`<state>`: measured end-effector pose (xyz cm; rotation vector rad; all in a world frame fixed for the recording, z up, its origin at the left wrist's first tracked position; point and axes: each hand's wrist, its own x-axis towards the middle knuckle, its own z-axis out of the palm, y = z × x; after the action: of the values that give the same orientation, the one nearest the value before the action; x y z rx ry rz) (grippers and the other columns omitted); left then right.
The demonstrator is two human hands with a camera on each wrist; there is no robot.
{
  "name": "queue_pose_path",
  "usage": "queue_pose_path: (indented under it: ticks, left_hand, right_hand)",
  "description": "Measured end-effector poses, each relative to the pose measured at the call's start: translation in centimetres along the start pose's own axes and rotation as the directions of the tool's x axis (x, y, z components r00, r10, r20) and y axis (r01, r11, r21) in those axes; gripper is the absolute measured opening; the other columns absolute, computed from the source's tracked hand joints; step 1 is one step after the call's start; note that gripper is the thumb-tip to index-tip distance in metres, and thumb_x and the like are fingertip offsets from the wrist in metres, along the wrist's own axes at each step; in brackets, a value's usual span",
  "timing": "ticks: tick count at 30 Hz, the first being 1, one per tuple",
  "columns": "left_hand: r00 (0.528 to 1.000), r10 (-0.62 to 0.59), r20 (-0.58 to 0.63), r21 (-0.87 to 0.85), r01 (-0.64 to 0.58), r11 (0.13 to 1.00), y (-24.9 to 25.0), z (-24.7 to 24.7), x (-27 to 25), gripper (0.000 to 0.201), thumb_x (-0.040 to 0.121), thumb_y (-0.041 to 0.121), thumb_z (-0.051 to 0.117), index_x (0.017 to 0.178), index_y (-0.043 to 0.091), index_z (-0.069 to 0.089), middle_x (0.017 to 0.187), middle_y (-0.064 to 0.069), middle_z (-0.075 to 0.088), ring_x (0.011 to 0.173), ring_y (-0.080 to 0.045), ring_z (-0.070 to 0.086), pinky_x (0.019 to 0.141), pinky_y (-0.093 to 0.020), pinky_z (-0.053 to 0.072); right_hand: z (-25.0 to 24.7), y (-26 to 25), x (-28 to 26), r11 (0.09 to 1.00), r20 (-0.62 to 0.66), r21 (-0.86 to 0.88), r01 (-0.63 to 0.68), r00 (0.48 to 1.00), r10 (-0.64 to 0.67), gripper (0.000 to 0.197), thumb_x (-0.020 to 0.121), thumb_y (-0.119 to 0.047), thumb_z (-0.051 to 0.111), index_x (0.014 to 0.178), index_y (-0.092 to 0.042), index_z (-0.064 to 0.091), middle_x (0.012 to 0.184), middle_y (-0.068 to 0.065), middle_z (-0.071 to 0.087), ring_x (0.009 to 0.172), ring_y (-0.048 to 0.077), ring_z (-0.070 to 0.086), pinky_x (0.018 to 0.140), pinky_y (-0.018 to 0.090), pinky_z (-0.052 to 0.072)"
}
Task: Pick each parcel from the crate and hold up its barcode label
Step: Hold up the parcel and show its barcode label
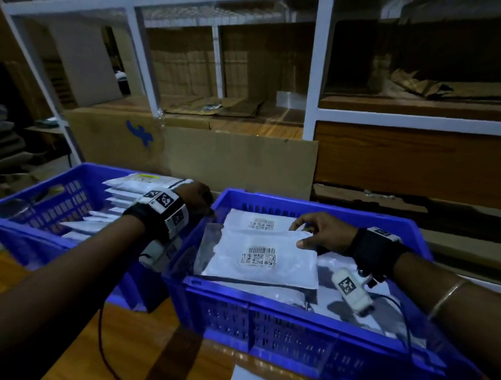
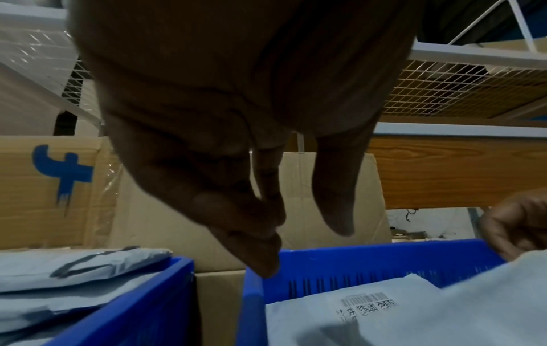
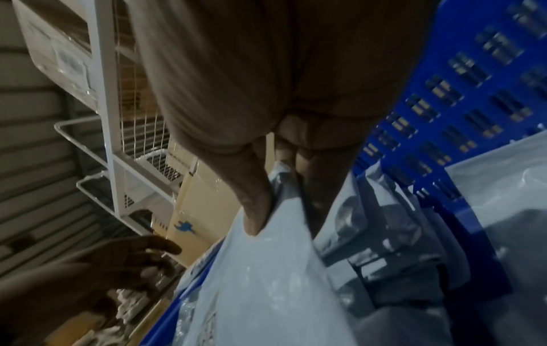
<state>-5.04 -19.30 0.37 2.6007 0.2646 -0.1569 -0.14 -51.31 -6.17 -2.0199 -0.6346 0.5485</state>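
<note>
While the right hand (image 1: 317,232) pinches the top parcel (image 1: 262,257) at its far right corner — label (image 1: 259,256) up, long axis left-right, over the right crate (image 1: 296,322) — I count two crates; left hand (image 1: 196,196) hangs empty, fingers loose.

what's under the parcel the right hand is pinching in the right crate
The right hand pinches the top parcel by its edge. Beneath it lie another labelled parcel and grey-and-white bags in the right crate. Anything deeper is covered.
</note>
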Motion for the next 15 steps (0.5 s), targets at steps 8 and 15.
queue_pose_path:
  ticks: [8, 15]
  left_hand:
    - [0.999, 0.031, 0.037, -0.103, -0.027, 0.994, -0.7, -0.7, -0.9, 0.025, 0.070, 0.021, 0.085, 0.084, 0.005, 0.070, 0.059, -0.008, 0.058, 0.055, -0.018, 0.054, 0.046, -0.015, 0.039]
    - [0.994, 0.067, 0.084, -0.199, -0.049, 0.979, 0.0, -0.2, -1.4, 0.023, 0.083, 0.026, 0.075, 0.071, 0.009, 0.066, 0.062, -0.007, 0.063, 0.055, -0.020, 0.056, 0.048, -0.019, 0.042]
  right_hand:
    - [2.9, -0.6, 1.5, 0.972, 0.185, -0.214, -0.097, 0.973, 0.138, 0.027, 0.081, -0.013, 0.079, 0.102, -0.010, 0.063, 0.067, 0.005, 0.057, 0.052, 0.011, 0.050, 0.046, 0.019, 0.041]
    - [4.0, -2.7, 1.2, 0.754, 0.302, -0.656, 0.050, 0.932, 0.201, 0.053, 0.074, -0.043, 0.082, 0.116, -0.027, 0.053, 0.086, -0.008, 0.057, 0.072, 0.005, 0.054, 0.057, 0.009, 0.040]
